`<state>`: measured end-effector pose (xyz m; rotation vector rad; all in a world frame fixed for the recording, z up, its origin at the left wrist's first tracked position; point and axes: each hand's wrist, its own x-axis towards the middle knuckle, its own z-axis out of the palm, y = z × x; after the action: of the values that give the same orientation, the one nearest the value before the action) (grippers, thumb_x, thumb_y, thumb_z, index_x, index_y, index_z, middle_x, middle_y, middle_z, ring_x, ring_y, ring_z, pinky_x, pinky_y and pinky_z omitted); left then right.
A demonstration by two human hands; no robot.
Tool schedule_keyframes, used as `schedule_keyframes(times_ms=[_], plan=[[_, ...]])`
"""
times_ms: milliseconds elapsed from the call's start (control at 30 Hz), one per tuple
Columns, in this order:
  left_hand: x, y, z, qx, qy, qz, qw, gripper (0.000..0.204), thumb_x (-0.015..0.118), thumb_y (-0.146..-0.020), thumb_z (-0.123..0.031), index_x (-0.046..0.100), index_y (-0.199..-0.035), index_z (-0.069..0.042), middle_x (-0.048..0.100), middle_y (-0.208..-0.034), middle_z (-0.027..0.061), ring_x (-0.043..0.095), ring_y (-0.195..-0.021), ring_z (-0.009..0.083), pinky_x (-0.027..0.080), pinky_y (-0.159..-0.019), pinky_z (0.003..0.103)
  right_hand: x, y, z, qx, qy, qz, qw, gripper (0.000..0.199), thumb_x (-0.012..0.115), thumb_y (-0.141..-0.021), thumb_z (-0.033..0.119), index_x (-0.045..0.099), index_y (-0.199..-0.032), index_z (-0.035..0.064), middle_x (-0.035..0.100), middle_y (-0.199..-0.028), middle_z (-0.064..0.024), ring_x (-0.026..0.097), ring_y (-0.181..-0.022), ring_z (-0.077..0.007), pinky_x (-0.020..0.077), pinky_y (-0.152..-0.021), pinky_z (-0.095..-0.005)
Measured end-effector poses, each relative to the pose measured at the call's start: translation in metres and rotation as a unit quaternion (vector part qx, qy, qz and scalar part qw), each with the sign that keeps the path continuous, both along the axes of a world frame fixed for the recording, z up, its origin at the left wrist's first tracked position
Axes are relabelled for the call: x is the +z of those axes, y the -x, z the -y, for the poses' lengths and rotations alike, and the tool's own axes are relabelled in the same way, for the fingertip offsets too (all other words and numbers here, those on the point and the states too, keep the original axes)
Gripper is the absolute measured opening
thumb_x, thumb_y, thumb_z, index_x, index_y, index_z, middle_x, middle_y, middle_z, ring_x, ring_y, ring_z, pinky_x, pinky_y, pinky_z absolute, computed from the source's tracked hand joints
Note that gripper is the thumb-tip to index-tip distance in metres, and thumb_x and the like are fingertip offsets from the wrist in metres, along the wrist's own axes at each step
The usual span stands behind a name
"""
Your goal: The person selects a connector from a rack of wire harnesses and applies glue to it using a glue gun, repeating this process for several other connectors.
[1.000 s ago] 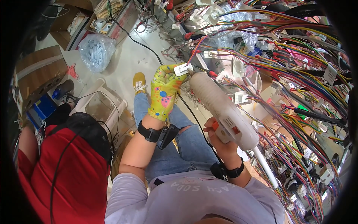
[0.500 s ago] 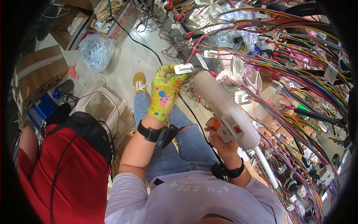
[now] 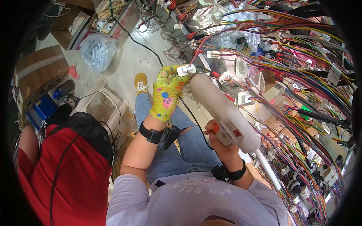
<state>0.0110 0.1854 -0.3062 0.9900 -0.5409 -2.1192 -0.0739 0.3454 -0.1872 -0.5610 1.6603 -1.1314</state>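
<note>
So, where's your white connector [image 3: 186, 70] relative to the glue gun [image 3: 226, 113]?

Right by its front end, just to the left. You've got the connector pinched in your gloved left hand [image 3: 165, 92], so that hand's the nearer one. The gun's long axis slants from there back down to your right.

And the right hand [image 3: 226, 152]?

Wrapped round the gun's handle, a digit up by the orange trigger [image 3: 216, 128] (can't tell if it's squeezed, tbh). From that hand, the connector lies forward and left.

Tip touching it?

Really close, but from this angle I can't tell. The white stick [image 3: 268, 169] pokes out the back, roughly in line with the body, and coloured wires [image 3: 195, 52] run up beyond the connector.
</note>
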Motion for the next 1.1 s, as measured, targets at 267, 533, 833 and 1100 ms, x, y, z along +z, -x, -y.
schedule_keyframes(times_ms=[267, 533, 833, 1100], plan=[[0.000, -0.002, 0.002, -0.009, -0.016, -0.014, 1.000, 0.023, 0.061, -0.082, 0.004, 0.051, -0.102, 0.000, 0.062, -0.103, 0.0135, 0.062, -0.093, 0.0176, 0.050, -0.083, 0.026, -0.001, 0.001, 0.000, -0.050, -0.010, 0.009, 0.999, 0.047, 0.051, -0.078, -0.011, 0.042, -0.122, 0.0025, 0.054, -0.101, -0.0106, 0.054, -0.097, -0.0208, 0.0500, -0.079, -0.0339], [-0.001, -0.003, 0.003, -0.031, -0.018, -0.005, 0.999, 0.026, 0.057, -0.084, 0.005, 0.050, -0.109, 0.001, 0.060, -0.102, 0.0102, 0.061, -0.092, 0.0172, 0.050, -0.079, 0.025, -0.002, 0.003, -0.003, -0.042, -0.014, 0.010, 0.999, 0.049, 0.051, -0.078, -0.010, 0.042, -0.124, 0.0027, 0.054, -0.105, -0.0118, 0.054, -0.100, -0.0217, 0.0501, -0.082, -0.0352], [-0.008, -0.003, 0.013, -0.047, -0.198, -0.150, 0.968, 0.033, 0.047, -0.089, -0.015, 0.052, -0.118, 0.002, 0.058, -0.086, 0.0071, 0.056, -0.074, 0.0135, 0.045, -0.068, 0.026, 0.001, 0.005, -0.002, -0.033, -0.009, 0.041, 0.999, 0.051, 0.052, -0.079, -0.010, 0.041, -0.128, 0.0028, 0.053, -0.118, -0.0136, 0.053, -0.108, -0.0234, 0.0492, -0.087, -0.0355], [0.005, 0.003, 0.019, -0.074, -0.258, -0.055, 0.962, 0.032, 0.044, -0.090, -0.017, 0.058, -0.111, 0.004, 0.058, -0.079, 0.0059, 0.050, -0.064, 0.0125, 0.043, -0.061, 0.025, -0.002, 0.007, -0.006, -0.015, -0.005, 0.043, 0.999, 0.054, 0.052, -0.078, -0.010, 0.039, -0.129, 0.0049, 0.052, -0.115, -0.0140, 0.052, -0.109, -0.0262, 0.0510, -0.084, -0.0376]])
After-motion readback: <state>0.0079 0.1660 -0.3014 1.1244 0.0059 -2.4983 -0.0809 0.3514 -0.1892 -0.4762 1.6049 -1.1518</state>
